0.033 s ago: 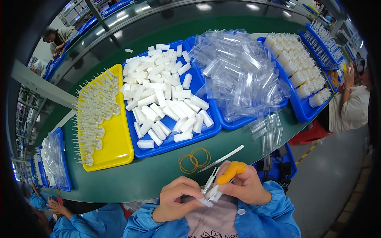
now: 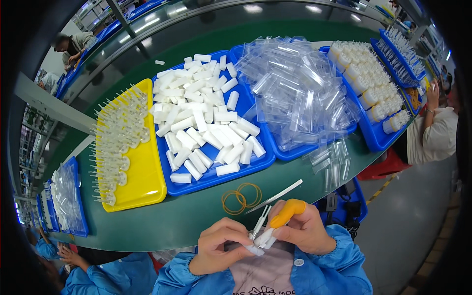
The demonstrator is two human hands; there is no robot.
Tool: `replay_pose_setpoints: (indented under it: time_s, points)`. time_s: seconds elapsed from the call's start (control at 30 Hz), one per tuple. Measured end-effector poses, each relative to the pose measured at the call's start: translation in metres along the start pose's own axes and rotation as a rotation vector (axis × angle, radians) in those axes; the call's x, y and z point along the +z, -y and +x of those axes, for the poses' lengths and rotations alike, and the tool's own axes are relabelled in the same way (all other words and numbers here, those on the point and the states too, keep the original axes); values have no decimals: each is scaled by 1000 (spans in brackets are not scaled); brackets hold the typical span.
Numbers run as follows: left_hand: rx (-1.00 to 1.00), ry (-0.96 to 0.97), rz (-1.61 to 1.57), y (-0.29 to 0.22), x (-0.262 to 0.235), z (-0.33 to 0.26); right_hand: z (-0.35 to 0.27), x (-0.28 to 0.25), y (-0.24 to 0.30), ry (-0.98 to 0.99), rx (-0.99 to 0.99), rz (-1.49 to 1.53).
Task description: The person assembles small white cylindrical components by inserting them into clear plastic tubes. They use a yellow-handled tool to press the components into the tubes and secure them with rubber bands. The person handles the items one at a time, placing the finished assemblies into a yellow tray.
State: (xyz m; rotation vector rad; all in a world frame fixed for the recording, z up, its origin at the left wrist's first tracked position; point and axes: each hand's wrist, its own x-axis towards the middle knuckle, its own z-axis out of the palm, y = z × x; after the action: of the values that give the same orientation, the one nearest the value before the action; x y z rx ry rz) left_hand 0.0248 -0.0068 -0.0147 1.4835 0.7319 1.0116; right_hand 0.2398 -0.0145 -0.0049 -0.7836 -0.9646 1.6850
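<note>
In front of my chest, both hands grip a small white part [image 2: 265, 239] with thin prongs that stick up between them. My left hand [image 2: 220, 247] pinches its lower left end between thumb and fingers. From the other side, my right hand [image 2: 306, 231] presses on it, with an orange finger cot [image 2: 289, 211] over the index finger. My fingers cover much of the part, so its exact kind cannot be made out. Just beyond the hands, a slim white stick [image 2: 275, 195] and two thin rubber bands [image 2: 241, 198] lie on the green table [image 2: 172, 221].
Behind stand a yellow tray [image 2: 147, 196] of white pieces with thin pins, a blue tray [image 2: 206, 181] of white blocks, another [image 2: 290, 153] of clear plastic sleeves, and a third [image 2: 376, 142] of white bundled parts. Loose sleeves [image 2: 334, 164] lie at the right edge. Co-workers sit on both sides.
</note>
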Motion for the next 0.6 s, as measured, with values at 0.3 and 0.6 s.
replay_pose_setpoints:
  time_s: [0.3,0.6]
  points:
    - [-137,-32,-295,5,-9,3,11,-14,11,66,-39,-363]
    - [-137,-14,-319,7,-9,-1,13,-2,17,101,-42,-508]
